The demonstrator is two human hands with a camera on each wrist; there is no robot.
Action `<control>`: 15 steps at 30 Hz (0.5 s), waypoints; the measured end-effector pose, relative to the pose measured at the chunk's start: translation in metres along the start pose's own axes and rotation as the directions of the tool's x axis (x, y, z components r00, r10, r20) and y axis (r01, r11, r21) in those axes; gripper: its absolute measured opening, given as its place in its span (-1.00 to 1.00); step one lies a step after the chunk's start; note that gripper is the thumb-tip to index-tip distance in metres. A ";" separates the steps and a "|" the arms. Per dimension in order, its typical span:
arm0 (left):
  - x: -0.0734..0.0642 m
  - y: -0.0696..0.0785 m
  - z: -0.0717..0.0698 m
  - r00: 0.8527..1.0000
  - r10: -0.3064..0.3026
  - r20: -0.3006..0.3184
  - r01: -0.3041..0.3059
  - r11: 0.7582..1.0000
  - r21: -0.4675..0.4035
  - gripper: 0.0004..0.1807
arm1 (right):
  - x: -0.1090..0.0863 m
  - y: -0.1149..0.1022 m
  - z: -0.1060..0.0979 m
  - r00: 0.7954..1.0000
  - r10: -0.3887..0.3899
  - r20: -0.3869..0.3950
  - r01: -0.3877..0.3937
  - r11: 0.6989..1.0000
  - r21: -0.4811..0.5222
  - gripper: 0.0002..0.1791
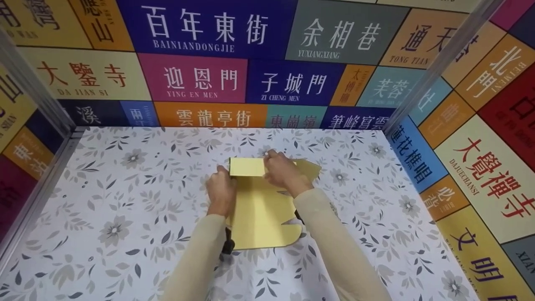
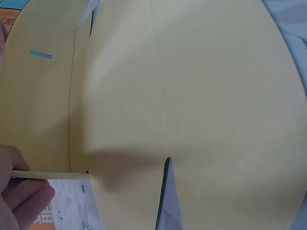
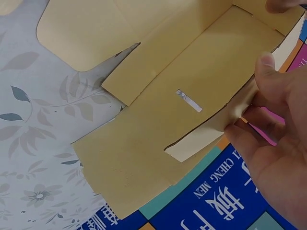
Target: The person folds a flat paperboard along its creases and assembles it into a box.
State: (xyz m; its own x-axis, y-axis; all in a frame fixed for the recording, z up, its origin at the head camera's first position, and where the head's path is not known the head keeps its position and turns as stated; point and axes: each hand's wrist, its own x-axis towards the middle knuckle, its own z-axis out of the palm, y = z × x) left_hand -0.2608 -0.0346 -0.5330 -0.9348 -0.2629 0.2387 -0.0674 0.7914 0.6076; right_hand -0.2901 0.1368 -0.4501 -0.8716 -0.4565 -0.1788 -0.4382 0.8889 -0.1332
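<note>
A yellow cardboard sheet with cut notches and fold lines lies on the table, its far part folded into a shallow tray shape. At the left end of that part is my left hand; its thumb and fingers pinch the short end wall in the left wrist view. My right hand pinches a narrow raised strip along the far edge, thumb inside and fingers outside. A small slot pierces the panel beside this strip. Beyond the right hand, an end flap lies unfolded.
The table's floral-patterned cloth surrounds the cardboard. Behind it and at both sides stand panels printed with coloured blocks of Chinese lettering. A metal post marks the back right corner.
</note>
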 end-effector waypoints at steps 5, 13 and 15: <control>-0.002 -0.002 0.001 1.000 0.006 0.010 -0.006 1.000 -0.007 -0.85 | -0.002 0.000 0.001 1.000 -0.010 -0.002 0.010 1.000 -0.005 -0.39; -0.007 -0.008 0.009 0.989 0.054 -0.135 -0.055 0.998 -0.005 -0.89 | 0.001 0.001 -0.001 0.999 -0.039 -0.012 0.038 0.998 -0.040 -0.42; -0.008 -0.007 0.007 0.993 0.038 -0.110 -0.042 0.999 -0.034 -0.90 | 0.001 0.001 -0.001 0.999 -0.035 -0.007 0.034 0.999 -0.036 -0.41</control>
State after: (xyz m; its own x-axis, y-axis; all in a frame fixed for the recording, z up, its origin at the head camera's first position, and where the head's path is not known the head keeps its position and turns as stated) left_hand -0.2553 -0.0346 -0.5443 -0.8925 -0.2920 0.3438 -0.0163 0.7826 0.6223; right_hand -0.2914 0.1374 -0.4489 -0.8573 -0.4868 -0.1676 -0.4756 0.8735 -0.1042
